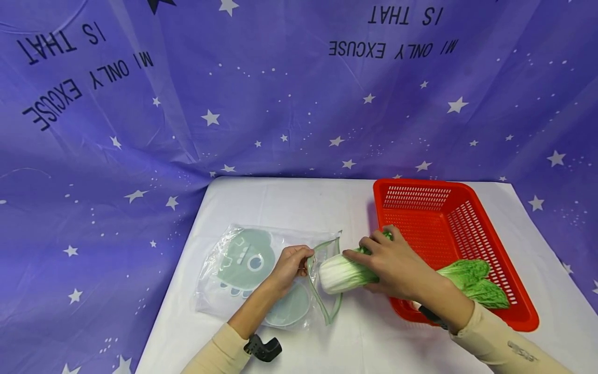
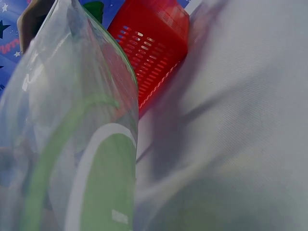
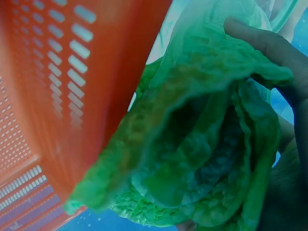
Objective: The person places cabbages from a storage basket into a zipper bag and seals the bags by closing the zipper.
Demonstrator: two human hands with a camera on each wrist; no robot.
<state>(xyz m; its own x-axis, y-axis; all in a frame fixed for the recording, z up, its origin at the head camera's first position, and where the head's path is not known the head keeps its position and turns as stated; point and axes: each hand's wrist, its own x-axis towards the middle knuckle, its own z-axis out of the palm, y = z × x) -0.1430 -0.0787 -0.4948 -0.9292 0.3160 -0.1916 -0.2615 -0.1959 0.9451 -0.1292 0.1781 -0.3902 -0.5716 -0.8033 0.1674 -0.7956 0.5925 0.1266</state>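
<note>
A napa cabbage lies in the grip of my right hand, its white base pointing left into the mouth of a clear zip bag. With my left hand I pinch the bag's green-edged rim. The bag carries a green cartoon print and lies flat on the table to the left. In the right wrist view the cabbage's leafy end faces the camera, with fingers along its side. The clear bag wall fills much of the left wrist view, and the left fingers are blurred there.
A red plastic basket with slotted walls stands at the right of the white table. Another leafy green cabbage lies in it, under the right forearm. A purple star-printed cloth hangs behind the table.
</note>
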